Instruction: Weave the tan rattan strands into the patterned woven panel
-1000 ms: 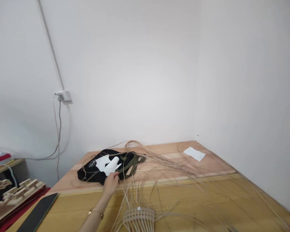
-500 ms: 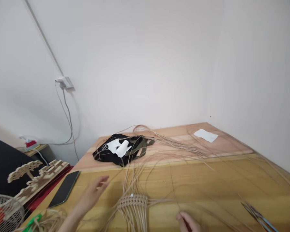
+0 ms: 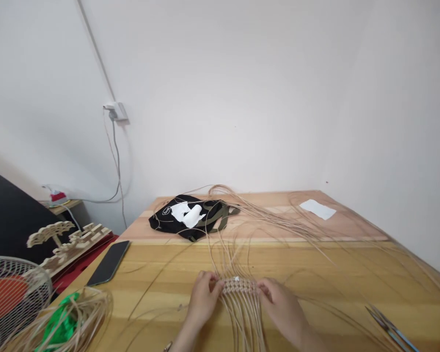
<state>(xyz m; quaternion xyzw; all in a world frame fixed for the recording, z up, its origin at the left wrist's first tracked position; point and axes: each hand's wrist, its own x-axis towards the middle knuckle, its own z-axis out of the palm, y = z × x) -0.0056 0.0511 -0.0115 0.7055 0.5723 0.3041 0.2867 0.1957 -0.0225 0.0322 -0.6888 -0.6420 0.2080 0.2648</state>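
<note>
A small woven band of tan cane strands [image 3: 239, 287] lies on the wooden table, its long loose ends running toward me and away to the back. My left hand [image 3: 204, 293] pinches the band's left end between thumb and fingers. At the right end, my right hand [image 3: 276, 300] has its fingers closed on the weave in the same way. A tiny white scrap [image 3: 236, 278] sits on the band's upper edge. The fingertips partly hide both ends.
Back left lie a black bag [image 3: 176, 230] with white paper [image 3: 192, 216] and a bundle of long strands [image 3: 275, 217]. A phone [image 3: 109, 263], coiled strands with green wrapping [image 3: 62, 320] and a fan [image 3: 14, 298] are left; scissors [image 3: 388, 325] and a paper sheet [image 3: 318, 209] are right.
Both hands have come in to the woven band and taken hold of its two ends. Earlier the left hand was raised beside it and the right hand was lower right. The view has shifted left.
</note>
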